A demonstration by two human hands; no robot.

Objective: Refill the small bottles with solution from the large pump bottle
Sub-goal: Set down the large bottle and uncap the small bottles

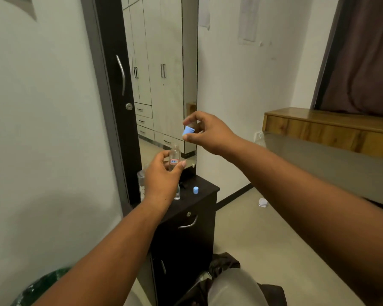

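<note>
I see the tall mirror (164, 74) in its dark frame standing on a dark cabinet (186, 228), which has a drawer with a curved metal handle. To the right, a wooden shelf (329, 127) is fixed on the white wall, under a dark curtain (363, 51).

On the cabinet top, at the left and mostly hidden behind my left hand, stands a large clear bottle (141, 182); I cannot tell if it has a pump. Just beside it, under my left hand, a second small bottle (177, 194) stands upright and open. A blue cap (196, 190) lies alone on the cabinet top, a little to the right of it.

My left hand (161, 180) is raised above the cabinet and holds a small clear bottle (175, 156) with a red label; the thumb and fingers are curled around its lower part, and the bottle is upright with the neck open. My right hand (208, 133) is higher and to the right, apart from the bottle. Its thumb and first finger pinch a blue cap (188, 130), tilted, and the other fingers are curled loosely behind.
</note>
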